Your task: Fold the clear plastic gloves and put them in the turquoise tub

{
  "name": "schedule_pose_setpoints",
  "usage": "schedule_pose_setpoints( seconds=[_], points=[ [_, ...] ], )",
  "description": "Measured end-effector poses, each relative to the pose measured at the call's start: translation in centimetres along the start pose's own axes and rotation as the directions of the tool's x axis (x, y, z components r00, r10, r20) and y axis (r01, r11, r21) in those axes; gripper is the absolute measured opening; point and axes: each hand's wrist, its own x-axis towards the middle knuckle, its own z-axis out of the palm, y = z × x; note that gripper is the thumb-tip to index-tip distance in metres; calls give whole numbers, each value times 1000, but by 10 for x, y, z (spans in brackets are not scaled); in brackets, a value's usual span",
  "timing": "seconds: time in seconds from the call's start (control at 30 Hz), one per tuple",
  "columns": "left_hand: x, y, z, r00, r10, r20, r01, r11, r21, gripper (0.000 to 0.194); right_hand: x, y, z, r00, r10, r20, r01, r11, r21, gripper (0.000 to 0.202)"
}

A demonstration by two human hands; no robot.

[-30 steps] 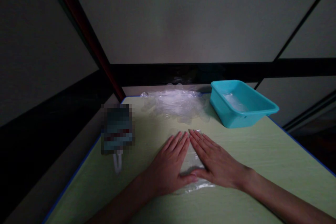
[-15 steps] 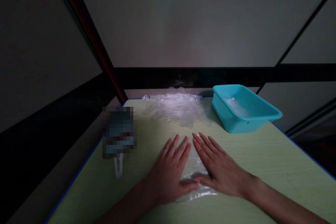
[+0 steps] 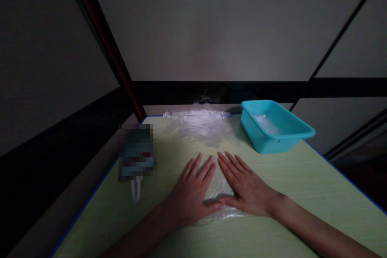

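A thin, clear piece of plastic [image 3: 220, 187] lies spread on the table under both hands; whether it is a bag or a glove I cannot tell. My left hand [image 3: 195, 191] rests flat on its left part, fingers stretched toward the back. My right hand [image 3: 248, 187] presses flat on its right part. The two thumbs meet near the front edge, where the plastic looks wrinkled and shiny. Palms and fingers hide much of it. Beyond the fingertips lies a heap of clear plastic pieces [image 3: 204, 125], some with glove-like finger shapes.
A turquoise basin [image 3: 272, 145] stands at the back right, with clear plastic [image 3: 267, 124] inside. At the left edge lies a blurred-out item [image 3: 137, 151] with a white loop [image 3: 136, 191]. The pale green table [image 3: 314, 193] has a blue edge and meets a panelled wall.
The view has shifted slightly. Both hands, still flat, have slid a little toward the back on the plastic, and its front edge sits slightly farther from me.
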Motion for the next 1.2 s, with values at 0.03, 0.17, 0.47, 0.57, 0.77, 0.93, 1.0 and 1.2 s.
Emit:
schedule_pose_setpoints(
  seconds=[0.03, 0.17, 0.47, 0.57, 0.77, 0.93, 1.0, 1.2],
  points=[
    [1, -1, 0, 1000, -3, -3, 3, 1000, 4, 83, 2, 1, -1, 1000, 2, 13, -2, 1000, 1, 86],
    [5, -5, 0, 1000, -18, -17, 18, 1000, 20, 83, 9, 4, -3, 999, 10, 43, -11, 1000, 11, 88],
    [-4, -17, 3, 999, -47, -25, 48, 998, 29, 81, 9, 5, -3, 999, 14, 53, -14, 1000, 7, 87],
    [-6, -19, 3, 998, -50, -30, 50, 999, -6, 80, 8, 7, -1, 998, 13, 57, -14, 1000, 20, 87],
    [-12, -28, -2, 958, -185, -219, 41, 846, -532, 59, 3, 15, -9, 996, -46, -70, 63, 964, 259, 76],
    [-10, -32, -10, 886, -439, -151, 20, 361, -933, 49, -10, 16, -31, 974, -207, -96, 228, 896, 381, 34],
    [-9, -31, -13, 869, -483, -105, 23, 252, -968, 50, -14, 15, -38, 963, -264, -60, 268, 892, 363, 29],
    [-8, -26, -14, 875, -485, -10, 102, 204, -974, 52, -20, 14, -49, 945, -324, 37, 300, 908, 292, 29]
  ],
)
